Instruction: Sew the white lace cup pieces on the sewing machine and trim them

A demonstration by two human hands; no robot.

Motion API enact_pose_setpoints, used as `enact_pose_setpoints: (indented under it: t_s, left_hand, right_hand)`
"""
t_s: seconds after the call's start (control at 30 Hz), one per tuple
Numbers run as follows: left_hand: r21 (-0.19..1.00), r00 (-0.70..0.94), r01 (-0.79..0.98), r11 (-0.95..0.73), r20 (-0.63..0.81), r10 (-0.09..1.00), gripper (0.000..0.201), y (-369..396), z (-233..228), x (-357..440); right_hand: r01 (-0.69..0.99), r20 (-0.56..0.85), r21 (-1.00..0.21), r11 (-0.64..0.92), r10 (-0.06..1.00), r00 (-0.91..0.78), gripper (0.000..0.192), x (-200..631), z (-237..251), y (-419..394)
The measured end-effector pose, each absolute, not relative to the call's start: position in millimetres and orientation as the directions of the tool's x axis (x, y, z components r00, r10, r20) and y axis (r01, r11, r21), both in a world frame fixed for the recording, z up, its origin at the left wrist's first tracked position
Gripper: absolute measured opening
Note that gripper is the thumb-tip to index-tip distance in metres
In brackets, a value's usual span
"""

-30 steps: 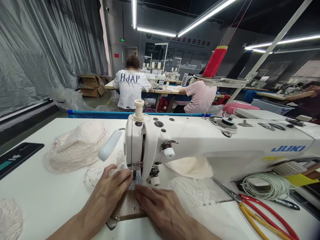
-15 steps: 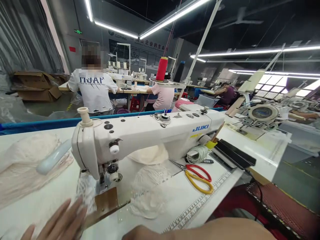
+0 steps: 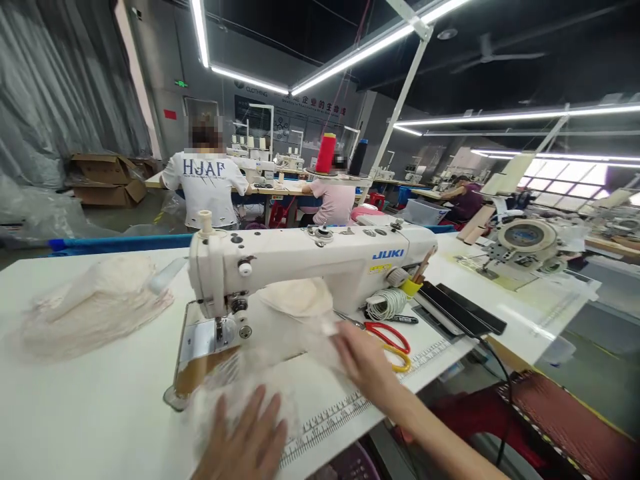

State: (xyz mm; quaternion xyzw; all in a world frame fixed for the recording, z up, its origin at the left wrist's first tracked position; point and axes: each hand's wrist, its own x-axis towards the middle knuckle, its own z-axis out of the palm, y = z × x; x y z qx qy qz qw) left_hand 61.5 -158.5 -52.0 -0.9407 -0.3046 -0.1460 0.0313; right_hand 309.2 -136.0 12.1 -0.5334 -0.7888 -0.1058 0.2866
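Two bare hands work a piece of sheer white netting (image 3: pixel 260 387) on a white tabletop (image 3: pixel 100 413) in front of a Juki sewing machine (image 3: pixel 310 263). At the near edge, the left hand (image 3: pixel 245 443) lies flat with fingers spread, pressing the netting down. To its right, the right hand (image 3: pixel 363 357) closes narrowly around the far edge of the same piece, near the red and yellow scissors (image 3: pixel 387 337).

Blurred in this view, the netting spreads from the machine's needle plate (image 3: pixel 200 337) toward the printed ruler (image 3: pixel 340 417) along the tabletop edge. It looks very light, limp and open-weave, a material likely to snag, stretch or slide on the smooth surface. A pinch at an edge or corner, with a flat palm steadying the rest, appears the safest hold.

A heap of similar cream fabric (image 3: pixel 95 307) sits well apart at the left. A coil of white cord (image 3: pixel 385 303) lies beside the machine's base. Behind, other people sit at their own machines, one in a white printed shirt (image 3: pixel 207 187).
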Motion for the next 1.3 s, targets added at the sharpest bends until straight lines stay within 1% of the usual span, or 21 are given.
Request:
enact_pose_setpoints:
  t_s: [0.07, 0.1, 0.13, 0.17, 0.23, 0.3, 0.33, 0.37, 0.43, 0.5, 0.57, 0.63, 0.7, 0.77, 0.83, 0.87, 0.93, 1.0, 1.07, 1.13, 1.3]
  left_hand:
    - [0.298, 0.861, 0.429, -0.853, 0.15, 0.485, 0.039, -142, -25, 87]
    - [0.474, 0.836, 0.418, -0.775, 0.134, 0.532, 0.032, -135, -13, 96]
    - [0.665, 0.781, 0.374, -0.647, 0.15, 0.606, 0.026, -128, -3, 102]
    - [0.804, 0.705, 0.314, -0.505, 0.159, 0.691, 0.027, -124, 6, 104]
    - [0.907, 0.61, 0.255, -0.337, 0.12, 0.784, 0.044, -120, 14, 94]
    - [0.973, 0.548, 0.194, -0.129, 0.002, 0.837, 0.064, -122, 16, 68]
    - [0.993, 0.506, 0.089, 0.075, -0.11, 0.856, 0.068, -125, 16, 52]
    - [0.969, 0.475, -0.004, 0.248, -0.217, 0.853, 0.07, -127, 16, 35]
    - [0.915, 0.386, -0.042, 0.402, -0.356, 0.851, 0.064, -131, 16, 3]
    - [0.921, 0.282, 0.07, 0.384, -0.387, 0.878, 0.055, -133, 16, -19]
    - [0.935, 0.231, 0.169, 0.313, -0.346, 0.909, 0.049, -132, 15, -27]
    - [0.953, 0.267, 0.187, 0.238, -0.283, 0.921, 0.042, -130, 15, -25]
    - [0.967, 0.346, 0.167, 0.191, -0.239, 0.907, 0.034, -128, 16, -20]
    - [0.977, 0.422, 0.158, 0.146, -0.2, 0.884, 0.028, -128, 20, -15]
    - [0.979, 0.456, 0.17, 0.115, -0.182, 0.871, 0.023, -130, 25, -15]
    - [0.978, 0.461, 0.181, 0.103, -0.177, 0.87, 0.021, -132, 28, -16]
    - [0.975, 0.471, 0.191, 0.114, -0.193, 0.861, 0.02, -136, 34, -21]
    - [0.968, 0.482, 0.177, 0.178, -0.243, 0.842, 0.023, -142, 41, -26]
    - [0.95, 0.491, 0.172, 0.259, -0.311, 0.814, 0.03, -146, 47, -30]
    - [0.938, 0.482, 0.208, 0.278, -0.345, 0.805, 0.033, -147, 50, -29]
    - [0.918, 0.364, 0.379, 0.118, -0.265, 0.893, 0.028, -133, 34, -15]
  right_hand:
    - [0.897, 0.599, -0.237, 0.374, 0.783, -0.168, 0.023, 316, 45, -145]
    - [0.887, 0.618, -0.267, 0.375, 0.773, -0.141, 0.027, 316, 61, -150]
    - [0.882, 0.629, -0.268, 0.388, 0.764, -0.145, 0.028, 311, 75, -154]
    - [0.872, 0.639, -0.259, 0.415, 0.751, -0.167, 0.028, 303, 85, -158]
    - [0.848, 0.648, -0.219, 0.482, 0.722, -0.243, 0.026, 277, 93, -163]
    - [0.812, 0.614, -0.195, 0.551, 0.714, -0.337, 0.021, 244, 87, -164]
    - [0.781, 0.556, -0.207, 0.589, 0.728, -0.401, 0.019, 228, 80, -163]
    - [0.724, 0.485, -0.239, 0.647, 0.725, -0.489, 0.017, 213, 72, -162]
    - [0.601, 0.367, -0.36, 0.714, 0.7, -0.612, 0.017, 192, 54, -157]
    - [0.55, 0.33, -0.478, 0.685, 0.72, -0.61, 0.022, 183, 37, -148]
    - [0.59, 0.317, -0.533, 0.607, 0.789, -0.526, 0.021, 185, 23, -138]
    - [0.645, 0.288, -0.533, 0.548, 0.834, -0.471, 0.019, 192, 16, -129]
    - [0.655, 0.27, -0.536, 0.532, 0.844, -0.464, 0.023, 196, 14, -123]
    - [0.587, 0.266, -0.583, 0.562, 0.815, -0.515, 0.04, 196, 16, -118]
    - [0.455, 0.241, -0.687, 0.567, 0.768, -0.594, 0.054, 192, 17, -112]
    - [0.388, 0.208, -0.752, 0.532, 0.751, -0.627, 0.052, 190, 17, -109]
    - [0.298, 0.107, -0.871, 0.391, 0.742, -0.662, 0.041, 186, 16, -104]
    - [0.254, 0.02, -0.934, 0.251, 0.747, -0.665, 0.036, 184, 15, -103]
    - [0.233, -0.009, -0.953, 0.193, 0.751, -0.66, 0.034, 182, 16, -105]
    - [0.245, 0.015, -0.943, 0.224, 0.765, -0.644, 0.031, 180, 18, -109]
    - [0.458, 0.103, -0.808, 0.37, 0.855, -0.509, 0.034, 173, 19, -111]
